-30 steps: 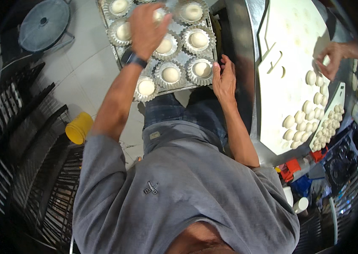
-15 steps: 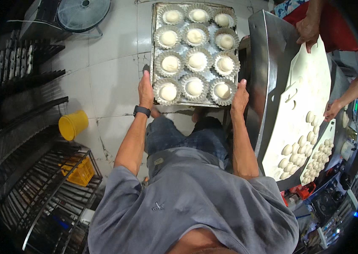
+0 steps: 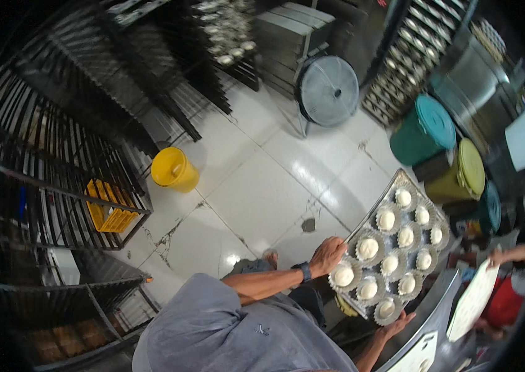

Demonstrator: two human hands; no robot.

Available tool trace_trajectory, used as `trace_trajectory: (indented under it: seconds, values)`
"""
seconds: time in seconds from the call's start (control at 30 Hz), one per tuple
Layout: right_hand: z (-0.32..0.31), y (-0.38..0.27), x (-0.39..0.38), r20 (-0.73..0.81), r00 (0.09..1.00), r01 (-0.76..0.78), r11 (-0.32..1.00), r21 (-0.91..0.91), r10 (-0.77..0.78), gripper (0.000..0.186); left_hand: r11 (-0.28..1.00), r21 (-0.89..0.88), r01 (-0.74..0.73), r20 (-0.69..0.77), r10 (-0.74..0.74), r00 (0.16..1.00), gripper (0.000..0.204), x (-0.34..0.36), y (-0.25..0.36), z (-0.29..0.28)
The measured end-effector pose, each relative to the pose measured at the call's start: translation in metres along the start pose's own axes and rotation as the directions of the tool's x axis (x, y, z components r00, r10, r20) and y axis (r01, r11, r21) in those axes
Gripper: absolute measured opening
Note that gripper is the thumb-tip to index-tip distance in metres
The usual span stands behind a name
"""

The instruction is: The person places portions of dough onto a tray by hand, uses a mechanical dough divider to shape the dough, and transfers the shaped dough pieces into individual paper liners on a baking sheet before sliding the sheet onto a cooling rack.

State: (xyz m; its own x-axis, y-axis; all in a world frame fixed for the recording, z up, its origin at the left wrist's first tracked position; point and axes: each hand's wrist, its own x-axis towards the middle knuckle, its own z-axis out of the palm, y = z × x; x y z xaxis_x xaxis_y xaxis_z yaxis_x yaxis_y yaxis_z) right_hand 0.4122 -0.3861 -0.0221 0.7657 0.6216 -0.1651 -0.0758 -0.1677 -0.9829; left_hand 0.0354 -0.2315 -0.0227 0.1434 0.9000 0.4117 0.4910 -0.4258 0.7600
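A metal baking tray (image 3: 404, 180) is held tilted at my right side, loaded with several fluted tins (image 3: 376, 266). Each tin holds a round ball of pale dough (image 3: 368, 248). My left hand (image 3: 329, 255), with a dark band on its wrist, grips the tray's left edge; its fingertips are partly hidden. At the near edge, my right hand (image 3: 394, 327) supports the tray beside the closest tin, its fingers partly hidden by it.
Beside the tray is a steel table (image 3: 439, 304), where a co-worker's hand (image 3: 503, 255) holds up a pale board (image 3: 475, 301). Ahead stand a round fan (image 3: 331, 91) and lidded bins (image 3: 427, 130). A yellow bucket (image 3: 174, 168) and dark racks (image 3: 70, 142) are at left.
My view has turned left, and the tray now appears lower and further right, slanted. Both hands still hold it. The co-worker has raised a pale board off the table.
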Motion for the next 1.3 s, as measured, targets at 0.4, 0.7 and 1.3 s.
trace_trajectory:
  seconds: [0.4,0.7,1.3]
  values:
    - [0.135,0.042,0.088,0.561,0.793,0.153,0.969,0.194,-0.237,0.082,0.841,-0.212,0.497,-0.334,-0.541,0.772,0.021,-0.037,0.062,-0.045]
    - [0.312,-0.076,0.079,0.858,0.449,-0.040,0.953,0.299,-0.250,0.070,0.877,-0.303,0.372,-0.670,-0.474,0.571,0.030,-0.063,0.045,-0.035]
    - [0.734,-0.152,0.009,0.978,0.013,-0.023,0.978,0.207,-0.207,0.084,0.937,-0.016,0.348,-0.962,-0.109,0.250,0.034,0.088,-0.113,-0.232]
